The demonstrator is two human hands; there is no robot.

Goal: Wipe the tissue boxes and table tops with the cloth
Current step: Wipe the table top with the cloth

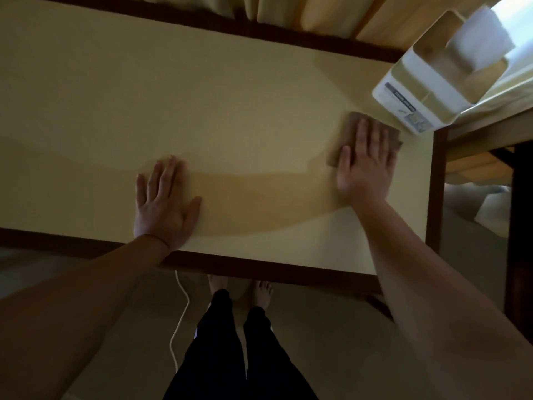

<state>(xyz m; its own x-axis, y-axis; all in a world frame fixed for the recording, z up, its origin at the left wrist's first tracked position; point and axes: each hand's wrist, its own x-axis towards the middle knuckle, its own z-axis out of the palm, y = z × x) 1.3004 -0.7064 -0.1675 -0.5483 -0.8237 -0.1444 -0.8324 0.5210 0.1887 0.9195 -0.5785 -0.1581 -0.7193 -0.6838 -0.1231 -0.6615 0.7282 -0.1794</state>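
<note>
My right hand [364, 166] has its fingers [362, 134] straight and spread, pressing the brown cloth [350, 122] flat on the bench [216, 111] near its right end; my left hand [164, 203] lies flat, fingers apart, holding nothing. The cloth looks thin, soft and light, so I judge palm pressure suits it better than a pinch. The tissue box [432, 82] stands just beyond the cloth at the bench's far right corner, looks light and easily tipped, and its label is too blurred to read.
</note>
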